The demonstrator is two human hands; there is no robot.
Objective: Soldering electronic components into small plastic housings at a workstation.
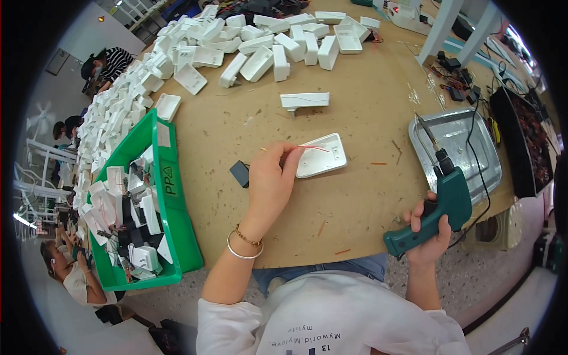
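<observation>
My left hand (272, 177) pinches thin red wires (315, 147) between thumb and fingers. Their free ends reach over an open white plastic casing half (325, 161) lying on the table, and the hand covers its left end. Beside the wrist sits a small black block (239, 174), partly hidden by the hand. My right hand (431, 236) is wrapped round the handle of a green soldering gun (454, 198), whose tip points up and away over a metal tray (491, 177). Farther back, a white casing (305, 100) stands alone on the table.
A green crate (183, 236) of white casings, black parts and wires stands at left. White casings (257, 62) are heaped along the far and left table (355, 213). At right, a black box (518, 148) lies beyond the gun's cord. Other people (112, 62) work at left.
</observation>
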